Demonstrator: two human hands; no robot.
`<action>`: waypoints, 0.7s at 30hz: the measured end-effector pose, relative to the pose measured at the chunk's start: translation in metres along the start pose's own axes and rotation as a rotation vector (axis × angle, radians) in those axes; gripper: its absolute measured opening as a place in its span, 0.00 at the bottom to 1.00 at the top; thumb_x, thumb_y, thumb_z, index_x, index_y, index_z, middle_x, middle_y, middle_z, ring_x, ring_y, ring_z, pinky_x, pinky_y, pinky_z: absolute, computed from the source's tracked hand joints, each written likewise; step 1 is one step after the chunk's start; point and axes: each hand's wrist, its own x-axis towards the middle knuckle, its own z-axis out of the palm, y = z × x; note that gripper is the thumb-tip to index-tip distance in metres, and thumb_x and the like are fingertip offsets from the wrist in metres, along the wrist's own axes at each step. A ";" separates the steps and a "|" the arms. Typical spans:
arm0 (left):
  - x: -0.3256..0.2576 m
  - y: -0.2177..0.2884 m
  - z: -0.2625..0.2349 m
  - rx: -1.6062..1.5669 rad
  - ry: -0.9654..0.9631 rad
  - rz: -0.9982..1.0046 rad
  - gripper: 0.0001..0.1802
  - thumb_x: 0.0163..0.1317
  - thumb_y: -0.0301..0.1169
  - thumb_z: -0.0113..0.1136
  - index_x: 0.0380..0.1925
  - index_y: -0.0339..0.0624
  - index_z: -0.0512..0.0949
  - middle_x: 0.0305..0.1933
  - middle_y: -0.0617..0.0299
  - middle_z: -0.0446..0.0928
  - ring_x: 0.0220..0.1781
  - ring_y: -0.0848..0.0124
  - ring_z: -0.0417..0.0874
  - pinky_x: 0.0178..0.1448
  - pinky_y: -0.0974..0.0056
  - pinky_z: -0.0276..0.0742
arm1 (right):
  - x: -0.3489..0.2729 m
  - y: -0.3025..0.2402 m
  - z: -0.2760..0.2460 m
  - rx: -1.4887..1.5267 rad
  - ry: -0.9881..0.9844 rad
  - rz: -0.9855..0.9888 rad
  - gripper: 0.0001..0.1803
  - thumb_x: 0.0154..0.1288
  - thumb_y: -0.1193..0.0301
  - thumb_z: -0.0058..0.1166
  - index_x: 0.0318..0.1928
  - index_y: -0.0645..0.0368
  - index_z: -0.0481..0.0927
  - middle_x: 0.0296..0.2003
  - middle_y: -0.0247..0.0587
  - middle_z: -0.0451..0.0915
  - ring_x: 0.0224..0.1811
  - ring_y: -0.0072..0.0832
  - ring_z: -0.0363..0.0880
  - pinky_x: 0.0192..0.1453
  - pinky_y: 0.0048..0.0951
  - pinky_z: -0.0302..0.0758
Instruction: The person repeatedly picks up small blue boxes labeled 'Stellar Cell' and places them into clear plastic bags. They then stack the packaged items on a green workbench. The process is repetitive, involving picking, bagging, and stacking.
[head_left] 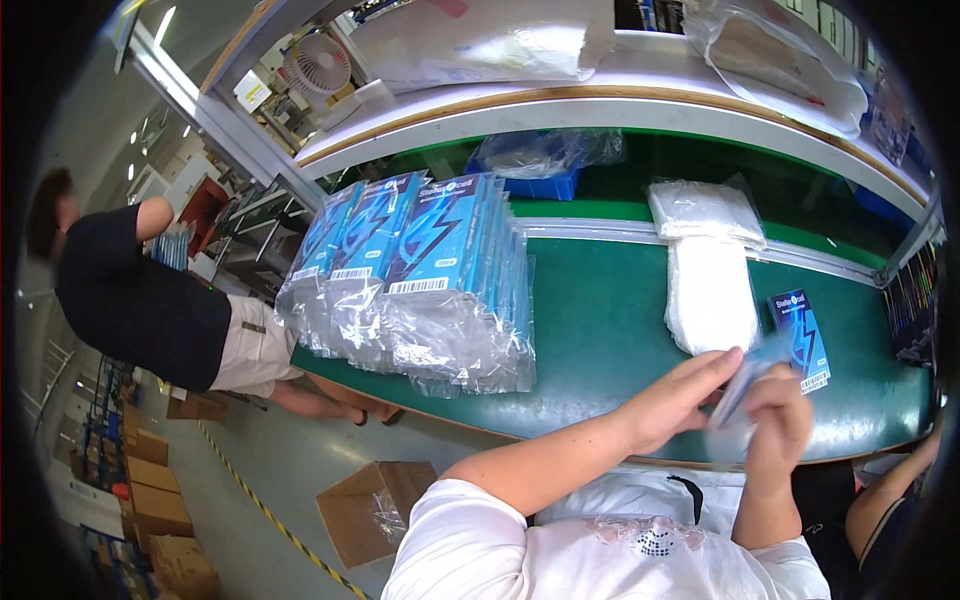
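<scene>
My left hand (685, 395) grips a thin, flat blue box (738, 385) along its side, above the front of the green table. Close on its right, my right hand (780, 408) is curled with bent fingers against the box. Clear film seems to hang below it; motion blurs this spot. Just beyond my right hand lies one flat blue box (800, 340) with a lightning-bolt print. A pile of clear plastic bags (710, 290) is beyond my left hand. To the left stand rows of blue boxes in clear bags (430, 240), leaning together.
A blue bin (540, 180) with clear plastic sits at the back, beneath a shelf (600, 105). On the floor stands an open cardboard box (370, 510). Another person (150, 290) is at the left; someone's arm (890, 490) shows at the right edge.
</scene>
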 end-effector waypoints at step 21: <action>-0.124 0.116 -0.040 2.046 1.233 0.919 0.23 0.58 0.40 0.61 0.48 0.35 0.77 0.57 0.50 0.71 0.62 0.50 0.68 0.66 0.50 0.60 | -0.004 -0.005 0.003 0.156 -0.021 0.422 0.08 0.62 0.77 0.53 0.39 0.69 0.78 0.27 0.38 0.77 0.29 0.21 0.76 0.33 0.20 0.71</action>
